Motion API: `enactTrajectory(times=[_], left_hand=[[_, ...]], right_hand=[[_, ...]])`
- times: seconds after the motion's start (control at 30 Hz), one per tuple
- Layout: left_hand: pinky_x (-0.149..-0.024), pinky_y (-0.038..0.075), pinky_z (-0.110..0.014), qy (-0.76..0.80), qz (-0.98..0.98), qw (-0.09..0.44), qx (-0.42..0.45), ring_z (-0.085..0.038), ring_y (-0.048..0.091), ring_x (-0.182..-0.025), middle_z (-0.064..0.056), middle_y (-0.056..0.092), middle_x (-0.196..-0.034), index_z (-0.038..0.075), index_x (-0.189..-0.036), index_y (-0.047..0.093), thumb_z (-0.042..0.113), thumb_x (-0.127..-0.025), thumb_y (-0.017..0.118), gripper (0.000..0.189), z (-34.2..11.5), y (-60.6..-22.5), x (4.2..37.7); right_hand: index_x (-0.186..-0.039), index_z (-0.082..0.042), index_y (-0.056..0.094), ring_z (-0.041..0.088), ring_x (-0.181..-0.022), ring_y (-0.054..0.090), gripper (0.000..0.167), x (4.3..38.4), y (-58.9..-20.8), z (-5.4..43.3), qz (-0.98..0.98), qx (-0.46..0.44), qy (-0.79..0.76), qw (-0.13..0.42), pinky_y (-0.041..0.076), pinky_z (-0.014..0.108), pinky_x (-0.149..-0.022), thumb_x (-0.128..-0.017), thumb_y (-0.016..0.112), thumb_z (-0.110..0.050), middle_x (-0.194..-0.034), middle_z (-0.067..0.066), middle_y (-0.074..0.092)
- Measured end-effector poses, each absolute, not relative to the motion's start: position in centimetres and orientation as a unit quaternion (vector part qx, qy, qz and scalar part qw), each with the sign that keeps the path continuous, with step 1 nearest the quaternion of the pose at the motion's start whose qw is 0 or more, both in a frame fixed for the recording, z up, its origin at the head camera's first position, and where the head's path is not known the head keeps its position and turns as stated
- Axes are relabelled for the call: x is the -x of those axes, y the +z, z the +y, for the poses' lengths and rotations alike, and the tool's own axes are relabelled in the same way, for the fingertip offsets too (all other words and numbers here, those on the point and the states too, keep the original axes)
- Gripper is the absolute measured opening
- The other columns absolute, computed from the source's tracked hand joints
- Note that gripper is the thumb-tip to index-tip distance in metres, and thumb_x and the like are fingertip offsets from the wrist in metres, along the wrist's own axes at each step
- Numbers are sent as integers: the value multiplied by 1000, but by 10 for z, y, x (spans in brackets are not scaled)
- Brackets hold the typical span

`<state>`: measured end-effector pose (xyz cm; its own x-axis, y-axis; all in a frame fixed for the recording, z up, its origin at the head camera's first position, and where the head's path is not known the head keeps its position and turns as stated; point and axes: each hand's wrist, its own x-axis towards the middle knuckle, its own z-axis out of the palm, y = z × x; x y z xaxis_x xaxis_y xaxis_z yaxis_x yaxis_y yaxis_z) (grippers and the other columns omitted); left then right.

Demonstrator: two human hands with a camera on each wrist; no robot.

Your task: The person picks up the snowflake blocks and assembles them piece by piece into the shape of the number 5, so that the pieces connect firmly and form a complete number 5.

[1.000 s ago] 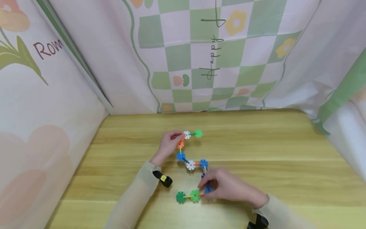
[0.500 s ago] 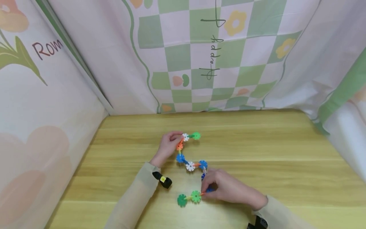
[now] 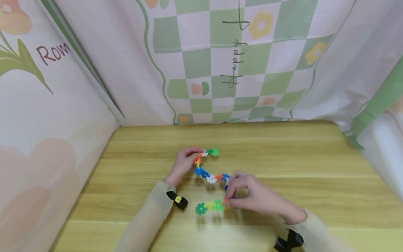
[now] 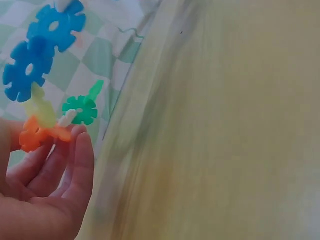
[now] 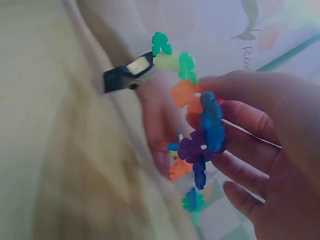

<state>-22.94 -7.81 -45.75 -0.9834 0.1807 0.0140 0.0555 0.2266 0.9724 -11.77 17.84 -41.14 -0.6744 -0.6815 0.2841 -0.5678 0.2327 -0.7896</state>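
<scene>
A chain of interlocking notched plastic discs (image 3: 211,179), in green, yellow, orange, blue and white, bends in an S shape between both hands. Shadows beneath it show it is off the table. My left hand (image 3: 183,163) pinches the chain's far part at an orange disc (image 4: 34,134); a white disc and green discs extend past the fingertips. At the near bend, my right hand (image 3: 261,197) pinches an orange disc (image 5: 185,95) between thumb and fingers. Next to that grip are blue discs and a purple disc (image 5: 196,147), partly hidden by fingers in the head view. A dark green disc (image 3: 201,208) ends the near side.
The wooden table (image 3: 299,157) spreads out under both hands. Behind it hangs a checkered cloth (image 3: 223,63) with flower prints, and a white printed cloth (image 3: 78,105) bounds the left side. Black camera straps sit on both wrists.
The chain has risen from the table, and its near end has shifted away from the person as its discs tilt. My right hand has moved up with it; the left stays nearly in place.
</scene>
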Motion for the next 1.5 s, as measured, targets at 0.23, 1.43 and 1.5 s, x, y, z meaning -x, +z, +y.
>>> enactTrajectory(times=[0.23,1.43,1.5], left_hand=[[-105,46,-42,614,780,100,-61,-19,61,-119,-1,71,-121,11,-120,76,27,-105,59,27,-81,-460,226],[-89,57,-37,645,715,251,-102,-28,71,-98,-16,73,-102,-6,-114,68,56,-105,46,66,-83,-455,201],[-88,57,-38,638,718,258,-106,-28,71,-96,-16,73,-101,-7,-114,68,55,-106,45,66,-83,-454,200]], right_hand=[[-93,-21,73,21,-96,64,10,127,-391,180,767,358,-525,85,47,40,-93,-94,75,-11,-97,-4,70],[-114,-8,65,31,-122,46,15,180,-327,179,683,180,-682,189,32,51,-106,-103,57,-14,-123,11,58],[-111,-10,65,31,-122,45,13,181,-329,179,676,183,-689,186,29,53,-106,-103,56,-14,-119,9,59]])
